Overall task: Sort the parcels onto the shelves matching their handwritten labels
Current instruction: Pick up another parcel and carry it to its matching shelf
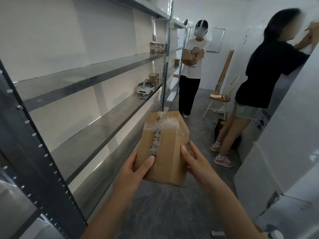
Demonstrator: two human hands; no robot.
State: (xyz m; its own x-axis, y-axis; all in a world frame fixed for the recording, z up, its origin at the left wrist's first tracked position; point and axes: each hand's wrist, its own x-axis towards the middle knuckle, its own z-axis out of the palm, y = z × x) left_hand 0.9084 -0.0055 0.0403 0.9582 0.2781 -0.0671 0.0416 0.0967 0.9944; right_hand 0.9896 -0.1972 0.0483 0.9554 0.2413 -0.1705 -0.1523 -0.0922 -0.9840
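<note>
Both hands clamp a taped cardboard parcel in the aisle beside the metal shelves.

Left hand (133, 167) grips the parcel's near left edge, thumb pressed flat on top; the cardboard parcel (164, 145) sits between the two grips, brown, sealed with clear tape over blurred dark writing; right hand (195, 161) closes on its right side, thumb on top. Metal shelves (89, 75) run along the left.
</note>
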